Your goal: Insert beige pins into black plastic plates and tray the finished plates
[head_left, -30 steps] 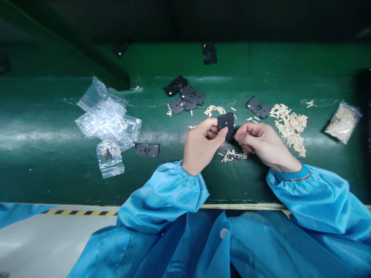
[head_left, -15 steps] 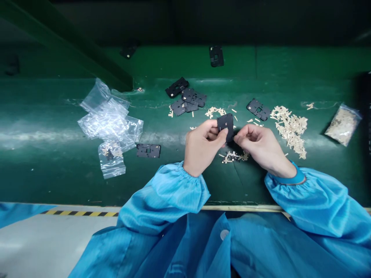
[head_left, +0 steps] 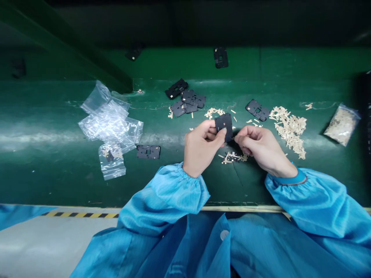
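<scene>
Head view: black plate [head_left: 223, 125] held up between hands, pinched by left hand [head_left: 201, 151] between thumb and fingers; right hand [head_left: 265, 148] in narrow pinch at plate's lower right edge. Small cream strips [head_left: 232, 157] scattered just below hands, larger strip heap [head_left: 290, 132] to right. More black plates [head_left: 187, 102] in loose pile beyond hands on green tabletop [head_left: 72, 185]. Crumpled clear plastic bags [head_left: 107, 119] at left, full bag of strips [head_left: 342, 125] at far right. Blue sleeves [head_left: 162, 197] along bottom.
</scene>
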A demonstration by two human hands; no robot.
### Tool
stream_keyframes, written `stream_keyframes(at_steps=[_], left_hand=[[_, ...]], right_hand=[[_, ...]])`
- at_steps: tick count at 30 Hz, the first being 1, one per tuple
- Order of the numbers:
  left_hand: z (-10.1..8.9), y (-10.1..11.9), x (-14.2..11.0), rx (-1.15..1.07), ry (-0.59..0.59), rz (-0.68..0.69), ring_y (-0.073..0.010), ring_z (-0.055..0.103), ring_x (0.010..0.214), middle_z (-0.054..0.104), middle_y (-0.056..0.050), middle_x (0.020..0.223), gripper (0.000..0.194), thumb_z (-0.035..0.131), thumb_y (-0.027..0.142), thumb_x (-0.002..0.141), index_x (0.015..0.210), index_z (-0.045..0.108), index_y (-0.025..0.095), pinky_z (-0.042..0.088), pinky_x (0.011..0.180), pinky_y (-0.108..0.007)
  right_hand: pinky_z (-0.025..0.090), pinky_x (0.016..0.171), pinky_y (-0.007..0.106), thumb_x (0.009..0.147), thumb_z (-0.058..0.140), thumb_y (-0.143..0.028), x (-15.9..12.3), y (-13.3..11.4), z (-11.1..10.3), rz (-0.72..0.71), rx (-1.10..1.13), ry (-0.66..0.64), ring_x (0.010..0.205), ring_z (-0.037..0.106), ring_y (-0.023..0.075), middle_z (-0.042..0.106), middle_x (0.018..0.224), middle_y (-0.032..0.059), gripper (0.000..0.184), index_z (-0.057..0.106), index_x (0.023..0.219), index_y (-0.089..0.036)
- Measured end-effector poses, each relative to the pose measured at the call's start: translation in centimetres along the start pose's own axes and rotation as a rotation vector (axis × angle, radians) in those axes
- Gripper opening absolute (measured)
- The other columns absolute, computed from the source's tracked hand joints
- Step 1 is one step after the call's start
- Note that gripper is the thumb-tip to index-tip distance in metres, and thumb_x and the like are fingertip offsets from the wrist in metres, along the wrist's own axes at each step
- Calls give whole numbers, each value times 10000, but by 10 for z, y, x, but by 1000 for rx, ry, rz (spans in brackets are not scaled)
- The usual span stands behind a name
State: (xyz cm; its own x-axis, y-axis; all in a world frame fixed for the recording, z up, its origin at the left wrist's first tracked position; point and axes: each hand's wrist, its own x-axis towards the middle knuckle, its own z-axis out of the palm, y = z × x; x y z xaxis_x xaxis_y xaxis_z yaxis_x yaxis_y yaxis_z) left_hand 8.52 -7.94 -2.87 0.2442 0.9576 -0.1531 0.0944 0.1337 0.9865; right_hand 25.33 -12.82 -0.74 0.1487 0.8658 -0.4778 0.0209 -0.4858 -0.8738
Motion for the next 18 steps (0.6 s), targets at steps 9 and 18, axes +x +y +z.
stream_keyframes(at_steps=[9,18], left_hand=[[-8,-1,1,141,-125,45,-53,610,592,708,28,970,477,609,185,932,1391,569,309,569,593,-172],[-8,2,2,179,-84,107,-71,613,579,761,9,867,263,605,177,932,1155,733,233,532,560,-175]], right_hand=[[323,469,236,846,708,-215,3,8,-7,-147,119,-54,505,441,75,563,639,-39,51,681,819,-182],[337,460,235,821,781,-336,-1,6,-3,-159,38,-13,502,450,78,616,660,-20,192,680,794,-175]])
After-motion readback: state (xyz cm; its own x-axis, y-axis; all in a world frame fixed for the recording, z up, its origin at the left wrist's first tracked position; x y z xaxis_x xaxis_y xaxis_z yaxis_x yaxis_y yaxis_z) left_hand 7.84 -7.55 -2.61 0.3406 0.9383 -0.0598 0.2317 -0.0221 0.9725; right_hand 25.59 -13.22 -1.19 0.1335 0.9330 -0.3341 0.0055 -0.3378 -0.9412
